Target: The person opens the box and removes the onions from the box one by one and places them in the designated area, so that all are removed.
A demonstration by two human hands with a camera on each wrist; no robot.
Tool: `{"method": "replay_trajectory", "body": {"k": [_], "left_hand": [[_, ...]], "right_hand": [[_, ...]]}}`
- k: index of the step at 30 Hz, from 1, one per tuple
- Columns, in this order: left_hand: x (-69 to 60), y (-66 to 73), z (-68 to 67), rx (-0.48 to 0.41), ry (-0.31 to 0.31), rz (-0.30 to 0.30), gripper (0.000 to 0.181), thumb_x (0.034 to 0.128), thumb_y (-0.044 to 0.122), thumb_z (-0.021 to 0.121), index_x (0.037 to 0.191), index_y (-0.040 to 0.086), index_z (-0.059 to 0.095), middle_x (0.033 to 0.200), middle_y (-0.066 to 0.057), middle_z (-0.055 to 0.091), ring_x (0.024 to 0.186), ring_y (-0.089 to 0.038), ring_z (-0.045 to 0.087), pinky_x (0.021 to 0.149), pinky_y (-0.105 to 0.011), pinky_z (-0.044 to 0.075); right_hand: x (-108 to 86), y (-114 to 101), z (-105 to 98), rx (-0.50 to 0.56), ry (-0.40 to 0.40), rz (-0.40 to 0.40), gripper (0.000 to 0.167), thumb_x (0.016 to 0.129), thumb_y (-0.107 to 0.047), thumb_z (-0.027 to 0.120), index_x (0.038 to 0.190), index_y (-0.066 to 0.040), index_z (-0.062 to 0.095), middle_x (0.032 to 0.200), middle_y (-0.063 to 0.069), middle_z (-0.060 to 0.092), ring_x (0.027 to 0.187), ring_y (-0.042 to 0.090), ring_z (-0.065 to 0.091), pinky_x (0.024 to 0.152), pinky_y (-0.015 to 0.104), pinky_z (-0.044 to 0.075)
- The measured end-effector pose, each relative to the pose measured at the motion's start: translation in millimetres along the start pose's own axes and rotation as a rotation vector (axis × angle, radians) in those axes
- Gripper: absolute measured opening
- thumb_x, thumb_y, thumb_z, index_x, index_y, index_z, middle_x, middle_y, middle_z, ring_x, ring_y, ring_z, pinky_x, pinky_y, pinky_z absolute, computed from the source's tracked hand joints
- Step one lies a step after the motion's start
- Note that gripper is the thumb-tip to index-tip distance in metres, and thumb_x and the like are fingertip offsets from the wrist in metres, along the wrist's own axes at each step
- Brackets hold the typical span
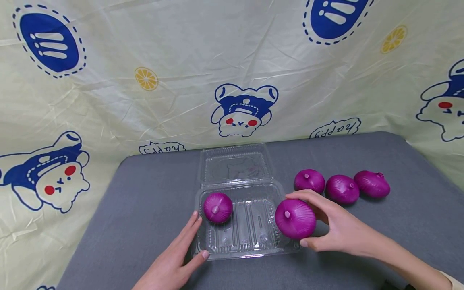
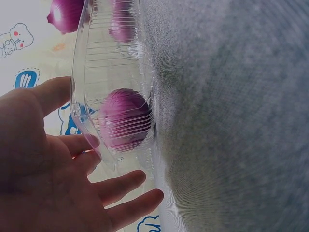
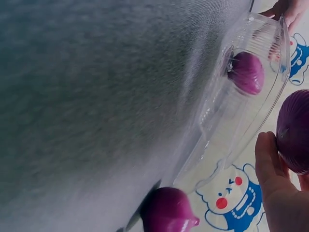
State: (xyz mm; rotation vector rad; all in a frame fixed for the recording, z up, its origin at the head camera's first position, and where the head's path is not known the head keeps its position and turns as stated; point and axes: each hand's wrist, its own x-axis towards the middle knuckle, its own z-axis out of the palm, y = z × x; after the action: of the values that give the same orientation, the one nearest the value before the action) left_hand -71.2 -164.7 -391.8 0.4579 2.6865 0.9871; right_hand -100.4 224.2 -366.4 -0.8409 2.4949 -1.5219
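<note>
My right hand (image 1: 338, 229) grips a purple onion (image 1: 295, 219) between the thumb and fingers, raised over the right edge of a clear plastic clamshell box (image 1: 250, 219). Inside the box, on its left side, sits another purple onion (image 1: 218, 207); its side shows through the clear wall in the left wrist view. At the box's left front corner is my left hand (image 1: 174, 255), fingers spread and loosely extended. In the left wrist view its thumb and a fingertip meet the rim (image 2: 77, 111), while the other fingers stay apart from it.
Three more purple onions, the left (image 1: 309, 181), middle (image 1: 342, 189) and right (image 1: 372, 184), lie in a row right of the box. The hinged lid (image 1: 235, 163) lies folded back behind the base. Behind the grey table (image 1: 156, 193) hangs a printed curtain (image 1: 174, 108).
</note>
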Motion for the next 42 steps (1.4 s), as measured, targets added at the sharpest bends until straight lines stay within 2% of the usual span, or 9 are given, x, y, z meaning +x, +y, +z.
{"method": "replay_trajectory", "body": {"k": [4,9,15,21,29,33,42], "left_hand": [[0.0,-0.1,0.3,0.002,0.005,0.008,0.078,0.0948,0.051,0.059,0.157,0.018,0.026,0.163,0.011,0.010,0.146,-0.019,0.020,0.112,-0.054,0.027],[-0.5,0.3,0.2,0.010,0.013,0.021,0.078,0.0952,0.049,0.060,0.157,0.017,0.026,0.163,0.011,0.009,0.146,-0.016,0.018,0.112,-0.053,0.026],[-1.2,1.0,-0.6,0.016,0.018,0.024,0.077,0.0953,0.049,0.060,0.157,0.018,0.025,0.163,0.012,0.009,0.146,-0.016,0.018,0.112,-0.052,0.026],[-1.0,0.5,-0.5,0.027,0.029,0.028,0.077,0.0953,0.048,0.060,0.157,0.019,0.026,0.162,0.013,0.009,0.146,-0.014,0.018,0.112,-0.051,0.027],[-0.1,0.6,-0.9,0.011,-0.004,-0.005,0.079,0.0940,0.054,0.058,0.157,0.021,0.026,0.163,0.012,0.010,0.146,-0.022,0.022,0.110,-0.057,0.029],[0.1,-0.2,-0.1,0.012,-0.006,-0.002,0.079,0.0941,0.054,0.059,0.157,0.020,0.026,0.163,0.012,0.010,0.146,-0.021,0.021,0.111,-0.056,0.028],[2.6,0.2,-1.8,-0.003,-0.032,-0.040,0.080,0.0932,0.058,0.057,0.158,0.022,0.025,0.163,0.009,0.010,0.146,-0.025,0.022,0.109,-0.060,0.029]], "right_hand": [[-6.7,1.8,-7.0,-0.089,0.047,0.006,0.083,0.068,-0.020,0.089,0.140,-0.025,0.048,0.135,-0.006,0.049,0.118,0.015,0.051,0.082,0.033,0.056],[-14.7,6.5,-16.4,-0.239,0.114,0.069,0.081,0.069,-0.023,0.089,0.139,-0.032,0.049,0.132,-0.012,0.050,0.113,0.010,0.053,0.087,0.028,0.052],[-23.0,20.0,-24.2,-0.333,0.151,0.149,0.082,0.068,-0.027,0.092,0.138,-0.030,0.050,0.130,-0.014,0.051,0.110,0.007,0.053,0.087,0.025,0.051],[-28.7,34.8,-29.7,-0.353,0.134,0.191,0.083,0.066,-0.027,0.093,0.137,-0.029,0.049,0.128,-0.012,0.051,0.110,0.007,0.056,0.086,0.022,0.051],[-32.9,44.2,-30.5,-0.403,0.142,0.164,0.079,0.067,-0.030,0.093,0.133,-0.024,0.051,0.124,-0.005,0.056,0.104,0.006,0.060,0.082,0.021,0.051],[-33.7,47.1,-30.5,-0.420,0.134,0.195,0.077,0.067,-0.034,0.092,0.132,-0.025,0.052,0.122,-0.006,0.057,0.101,0.006,0.060,0.080,0.023,0.052],[-37.4,52.0,-34.7,-0.289,0.099,0.288,0.072,0.076,-0.032,0.086,0.136,-0.019,0.049,0.123,0.008,0.057,0.085,0.010,0.063,0.066,0.027,0.053]]}}
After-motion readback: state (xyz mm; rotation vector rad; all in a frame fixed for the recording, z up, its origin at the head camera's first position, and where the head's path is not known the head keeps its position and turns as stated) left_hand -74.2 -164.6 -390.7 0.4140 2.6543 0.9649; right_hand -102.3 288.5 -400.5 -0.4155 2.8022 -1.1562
